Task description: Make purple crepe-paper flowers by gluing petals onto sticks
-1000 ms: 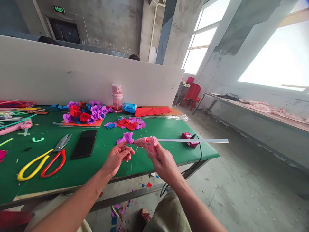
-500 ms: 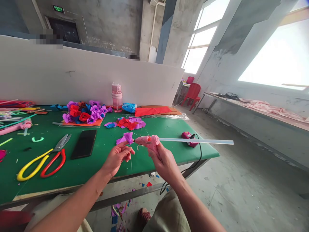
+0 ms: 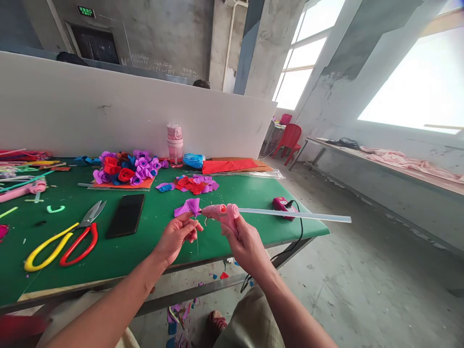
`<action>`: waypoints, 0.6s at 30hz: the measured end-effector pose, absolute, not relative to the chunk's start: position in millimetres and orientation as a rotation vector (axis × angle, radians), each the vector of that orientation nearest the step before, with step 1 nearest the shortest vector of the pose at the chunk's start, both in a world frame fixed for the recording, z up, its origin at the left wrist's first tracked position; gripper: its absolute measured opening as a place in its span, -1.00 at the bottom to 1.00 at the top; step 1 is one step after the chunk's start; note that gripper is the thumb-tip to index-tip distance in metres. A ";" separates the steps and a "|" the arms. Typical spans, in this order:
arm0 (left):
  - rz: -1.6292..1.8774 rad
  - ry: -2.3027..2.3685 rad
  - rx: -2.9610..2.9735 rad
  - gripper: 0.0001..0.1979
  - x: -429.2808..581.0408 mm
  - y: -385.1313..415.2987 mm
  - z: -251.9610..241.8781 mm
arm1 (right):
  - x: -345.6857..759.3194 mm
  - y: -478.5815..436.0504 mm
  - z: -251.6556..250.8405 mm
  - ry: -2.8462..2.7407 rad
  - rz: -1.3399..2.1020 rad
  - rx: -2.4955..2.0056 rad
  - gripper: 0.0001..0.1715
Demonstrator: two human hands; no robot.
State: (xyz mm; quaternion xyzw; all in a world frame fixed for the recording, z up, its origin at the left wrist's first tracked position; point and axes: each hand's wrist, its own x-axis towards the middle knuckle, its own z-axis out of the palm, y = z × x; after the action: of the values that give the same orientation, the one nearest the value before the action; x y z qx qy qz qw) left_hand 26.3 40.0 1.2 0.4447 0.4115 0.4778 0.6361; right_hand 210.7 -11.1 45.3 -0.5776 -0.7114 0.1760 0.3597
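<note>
My left hand (image 3: 176,237) pinches a small purple paper flower (image 3: 188,208) on a thin stem, just above the near edge of the green table (image 3: 159,227). My right hand (image 3: 243,242) grips a pink hot glue gun (image 3: 221,212). Its nozzle points left and touches the flower's base. A long clear glue stick (image 3: 295,215) juts out of the gun's back to the right. The gun's black cord (image 3: 290,244) hangs off the table edge.
A black phone (image 3: 125,215) and yellow and red scissors (image 3: 61,239) lie left of my hands. Finished paper roses (image 3: 125,169), loose petals (image 3: 194,184), a pink bottle (image 3: 175,145) and red sheets (image 3: 228,166) sit further back. A pink plug box (image 3: 284,208) is at the right.
The glue stick's far end has dipped slightly and reached further right as the gun tilted. Both hands stay in nearly the same place.
</note>
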 end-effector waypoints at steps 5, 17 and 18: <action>1.092 0.931 1.027 -0.64 25.7 41.5 -2.4 | 209.3 -10.7 44.0 -1.849 0.457 -1.435 -0.69; 1.093 0.928 1.011 -0.70 27.1 40.7 -2.7 | 208.2 -11.3 41.2 -1.855 0.476 -1.413 -0.73; 1.092 0.927 1.012 -0.71 26.9 40.9 -3.2 | 208.0 -11.7 41.6 -1.854 0.475 -1.412 -0.73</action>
State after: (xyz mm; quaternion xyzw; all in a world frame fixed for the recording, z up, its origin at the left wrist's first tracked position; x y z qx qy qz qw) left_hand 26.9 40.9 -3.2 0.4436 0.4062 0.4786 0.6397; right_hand 208.0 -11.7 41.6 -0.5509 -0.7235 0.1852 0.3726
